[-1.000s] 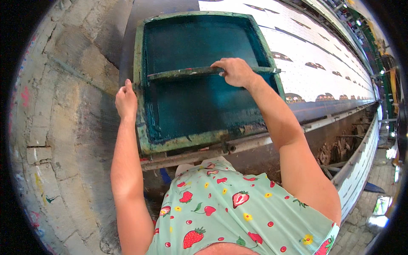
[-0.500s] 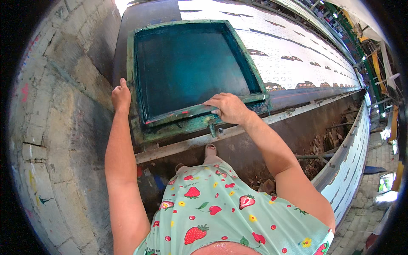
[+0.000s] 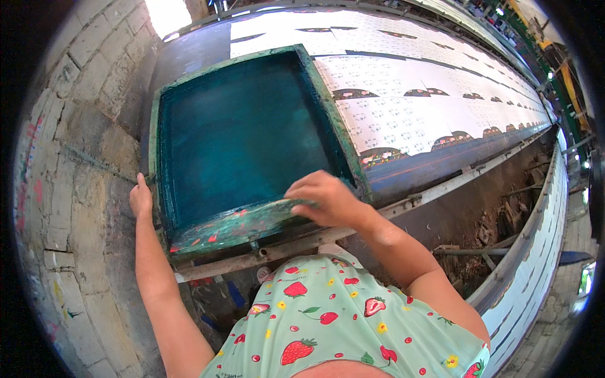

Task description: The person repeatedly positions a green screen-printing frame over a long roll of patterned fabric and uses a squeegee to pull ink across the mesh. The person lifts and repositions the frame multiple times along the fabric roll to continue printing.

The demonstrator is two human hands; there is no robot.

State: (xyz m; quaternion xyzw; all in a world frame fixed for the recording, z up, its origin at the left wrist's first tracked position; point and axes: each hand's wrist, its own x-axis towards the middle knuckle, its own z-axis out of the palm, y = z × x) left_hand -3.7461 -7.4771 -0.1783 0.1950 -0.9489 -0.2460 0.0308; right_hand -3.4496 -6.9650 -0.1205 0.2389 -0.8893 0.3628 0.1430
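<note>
A wooden screen-printing frame (image 3: 318, 104), green with paint and holding a dark teal mesh (image 3: 242, 138), lies in front of me at the left end of a long table. My left hand (image 3: 141, 198) is at its left side, thumb pointing up and fingers curled against the edge, partly hidden. At the near rail, smeared with green and red paint, my right hand (image 3: 322, 198) is bent over the wood, fingers on top and thumb below. The near rail looks tilted, showing its broad face.
White printed sheets (image 3: 403, 123) with dark arched patches cover the table beyond the frame. A metal rail (image 3: 403, 205) runs along its near edge. At left stands a rough block wall (image 3: 94, 208). Debris (image 3: 485, 220) lies below, before another sheet-covered table (image 3: 523, 271) at right.
The frame has shifted left and toward me, and its near rail has tipped so that its face shows. Both hands have moved left and nearer with it.
</note>
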